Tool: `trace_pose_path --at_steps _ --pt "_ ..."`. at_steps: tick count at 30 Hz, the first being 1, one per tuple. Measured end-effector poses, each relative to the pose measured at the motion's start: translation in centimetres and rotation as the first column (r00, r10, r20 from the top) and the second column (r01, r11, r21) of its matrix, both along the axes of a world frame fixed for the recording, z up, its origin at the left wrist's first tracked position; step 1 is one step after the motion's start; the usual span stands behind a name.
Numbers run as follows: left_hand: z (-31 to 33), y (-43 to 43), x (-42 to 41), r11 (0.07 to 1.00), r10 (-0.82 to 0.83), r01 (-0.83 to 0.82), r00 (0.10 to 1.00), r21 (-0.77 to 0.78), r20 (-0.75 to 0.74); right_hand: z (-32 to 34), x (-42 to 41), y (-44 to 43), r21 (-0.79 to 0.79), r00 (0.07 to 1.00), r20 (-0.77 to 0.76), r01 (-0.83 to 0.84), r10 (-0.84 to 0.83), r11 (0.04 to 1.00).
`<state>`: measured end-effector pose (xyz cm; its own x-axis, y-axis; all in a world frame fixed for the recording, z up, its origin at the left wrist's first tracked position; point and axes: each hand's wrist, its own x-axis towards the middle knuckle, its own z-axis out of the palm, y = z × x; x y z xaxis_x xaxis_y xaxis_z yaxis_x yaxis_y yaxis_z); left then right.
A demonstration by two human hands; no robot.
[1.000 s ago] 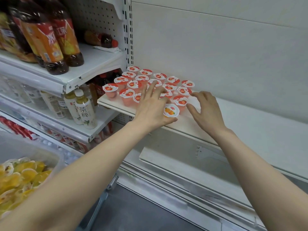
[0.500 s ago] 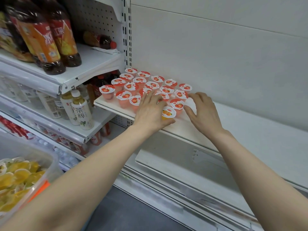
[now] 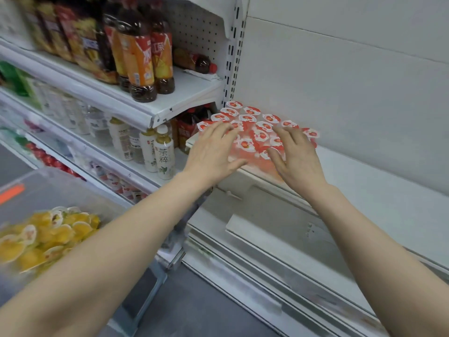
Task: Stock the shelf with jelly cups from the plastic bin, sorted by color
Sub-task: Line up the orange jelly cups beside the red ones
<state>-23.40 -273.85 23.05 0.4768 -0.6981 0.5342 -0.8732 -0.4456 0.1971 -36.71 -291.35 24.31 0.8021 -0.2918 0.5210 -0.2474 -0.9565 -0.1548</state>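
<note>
Several red jelly cups (image 3: 250,120) stand packed together at the left end of the white shelf (image 3: 379,190). My left hand (image 3: 213,152) lies flat over the left front of the group, fingers straight. My right hand (image 3: 296,156) lies over the right front of the group, fingers spread and straight. Both hands hide the front cups, and the orange-lidded cup seen earlier is not visible. At the lower left, the clear plastic bin (image 3: 56,190) holds several yellow jelly cups (image 3: 43,237).
To the left, tea bottles (image 3: 141,57) stand on an upper shelf and pale drink bottles (image 3: 165,154) on the shelf below. White shelf surface stretches right of the cups. A lower white shelf ledge (image 3: 279,242) and grey floor lie beneath my arms.
My view has swung left and down, showing more of the bin. Both hands have slid forward over the red cups, and the orange-lidded cup by my left thumb is no longer visible.
</note>
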Motion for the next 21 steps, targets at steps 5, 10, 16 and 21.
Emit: trace_pose_path --at_steps 5,10,16,21 --pt "-1.4 9.6 3.6 0.989 0.145 -0.144 0.989 0.028 -0.039 -1.7 5.1 7.8 -0.036 0.99 -0.005 -0.139 0.139 0.99" --pt "-5.1 21.6 6.4 0.949 0.314 -0.307 0.942 0.072 -0.121 -5.6 10.1 16.9 0.007 0.948 -0.074 -0.309 0.308 0.951" --pt "-12.5 34.3 7.5 0.826 0.562 -0.533 0.762 0.183 -0.32 -12.5 14.5 26.8 0.141 0.85 -0.153 -0.487 0.505 0.862" --pt "-17.7 41.0 8.2 0.727 0.683 -0.615 0.597 0.306 -0.421 -17.1 18.8 31.5 0.262 0.721 -0.321 -0.556 0.615 0.789"
